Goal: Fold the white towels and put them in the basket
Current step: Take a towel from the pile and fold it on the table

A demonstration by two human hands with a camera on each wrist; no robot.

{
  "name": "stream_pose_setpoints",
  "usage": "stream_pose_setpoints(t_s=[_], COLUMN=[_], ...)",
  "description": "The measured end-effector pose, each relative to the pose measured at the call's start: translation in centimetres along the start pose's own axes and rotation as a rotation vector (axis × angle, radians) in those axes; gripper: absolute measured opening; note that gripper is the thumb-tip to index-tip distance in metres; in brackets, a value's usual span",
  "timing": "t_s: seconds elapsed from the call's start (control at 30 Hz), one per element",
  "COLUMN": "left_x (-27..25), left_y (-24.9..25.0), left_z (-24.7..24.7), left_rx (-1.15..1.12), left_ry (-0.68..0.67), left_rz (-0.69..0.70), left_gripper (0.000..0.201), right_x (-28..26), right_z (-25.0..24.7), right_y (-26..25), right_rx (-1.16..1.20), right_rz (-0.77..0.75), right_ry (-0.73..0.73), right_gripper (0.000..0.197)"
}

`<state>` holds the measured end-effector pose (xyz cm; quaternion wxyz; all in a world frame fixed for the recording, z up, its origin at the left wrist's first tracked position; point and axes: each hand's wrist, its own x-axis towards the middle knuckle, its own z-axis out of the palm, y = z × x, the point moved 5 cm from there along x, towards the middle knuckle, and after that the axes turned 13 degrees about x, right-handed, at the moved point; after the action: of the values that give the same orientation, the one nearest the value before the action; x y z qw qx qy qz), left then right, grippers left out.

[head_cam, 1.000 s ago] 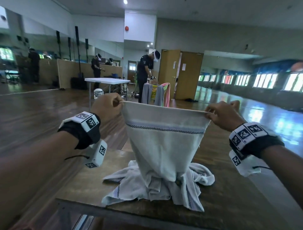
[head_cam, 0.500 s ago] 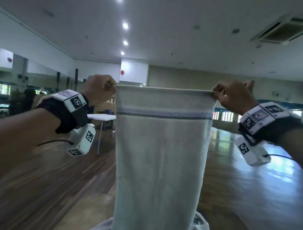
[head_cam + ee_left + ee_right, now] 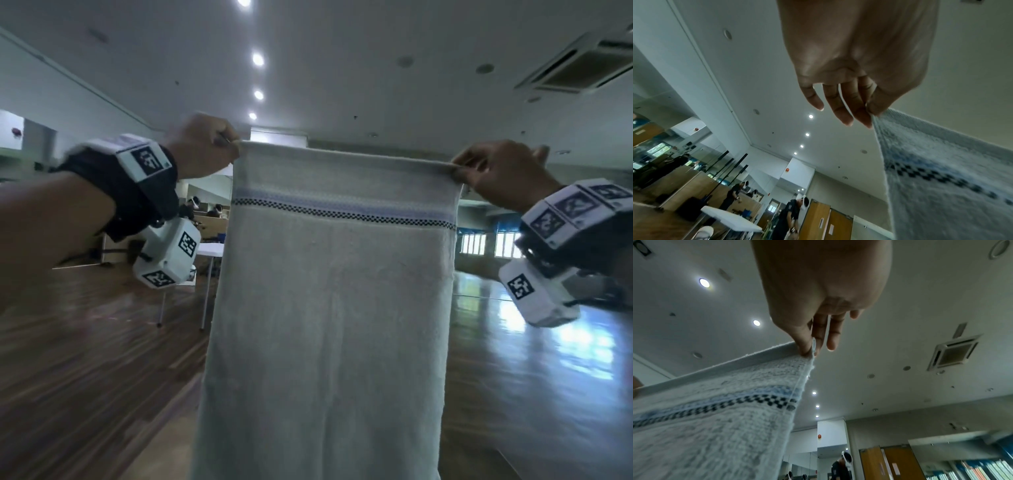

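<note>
In the head view, at the left of the frame, the left hand point(image 3: 202, 147) is raised, and its thumb and fingers pinch the upper left corner of a white towel point(image 3: 329, 308). A wrist band with black-and-white square markers point(image 3: 144, 161) sits just behind that hand, with a small white box hanging below it. The left wrist view shows the same grip from below: the thumb and forefinger press together on the towel's corner point(image 3: 873, 116), while the other fingers point(image 3: 813, 99) hang loosely curled and touch nothing.

The towel fills the middle of the head view. Its top hem runs taut and nearly level between the two hands, and the cloth hangs flat and straight down out of the bottom of the frame. A pale blue stripe and a dark checked line point(image 3: 342, 214) cross it just below the hem.

At the right of the frame, the right hand point(image 3: 503, 174) pinches the upper right corner. In the right wrist view the thumb and forefinger close on that corner point(image 3: 807, 352), with a loose thread at the edge; the other fingers point(image 3: 833, 337) extend beside it, free.

Behind the towel lie a wooden floor point(image 3: 85, 377) and a white folding table point(image 3: 210, 248) left of centre.
</note>
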<state>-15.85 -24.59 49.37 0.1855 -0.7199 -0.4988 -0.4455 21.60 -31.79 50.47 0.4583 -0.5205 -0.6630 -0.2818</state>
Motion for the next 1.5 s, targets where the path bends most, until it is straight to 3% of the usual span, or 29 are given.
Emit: stream_pose_setpoints(t_s=[0.13,0.2,0.27,0.37,0.53,0.63,0.73,1.17,1.27,1.4,1.5], left_x=[-1.7,-3.5,-4.8,-3.9,1.0,1.9,1.5,-3.7,-4.8,-9.3,-16.3], left_y=[-2.2,-3.8,-4.8,-4.4,-3.1,-2.0,-1.4,-2.8,-3.1,-3.7,-5.2], left_z=[7.5,12.2,15.4,16.4,12.7,10.6,9.6,12.9,13.8,16.6,20.3], left_rx=[0.093,0.184,0.255,0.222,0.098,0.125,0.13,0.086,0.049,-0.022,0.046], left_ry=[-0.123,-0.193,-0.21,-0.12,0.135,0.211,0.203,-0.065,-0.107,-0.363,-0.609], left_rz=[0.04,0.058,0.024,0.006,-0.011,-0.016,-0.021,-0.02,0.004,0.003,0.019], left_gripper=[0.003,0.008,0.006,0.012,0.015,0.019,0.021,0.013,0.014,0.015,0.022], right_x=[-2.5,-4.8,-6.6,-5.9,-1.3,-0.2,-0.5,-6.4,-7.3,-11.7,-18.7], right_z=[7.4,11.8,14.6,15.0,11.0,9.2,7.9,10.0,11.4,14.4,17.7], right_y=[3.5,5.2,6.4,6.6,5.8,5.4,4.9,6.0,6.4,6.7,7.7], right_rx=[0.017,0.004,-0.013,-0.037,-0.049,-0.034,-0.013,0.003,0.049,0.156,0.172], right_rz=[0.104,0.129,0.14,0.087,0.09,0.09,0.093,0.088,0.115,0.148,0.177], right_ry=[-0.258,-0.423,-0.461,-0.296,0.017,0.034,0.027,-0.29,-0.344,-0.49,-0.692], right_gripper=[0.003,0.009,0.013,0.007,0.012,0.014,0.013,0.002,0.021,0.028,0.025])
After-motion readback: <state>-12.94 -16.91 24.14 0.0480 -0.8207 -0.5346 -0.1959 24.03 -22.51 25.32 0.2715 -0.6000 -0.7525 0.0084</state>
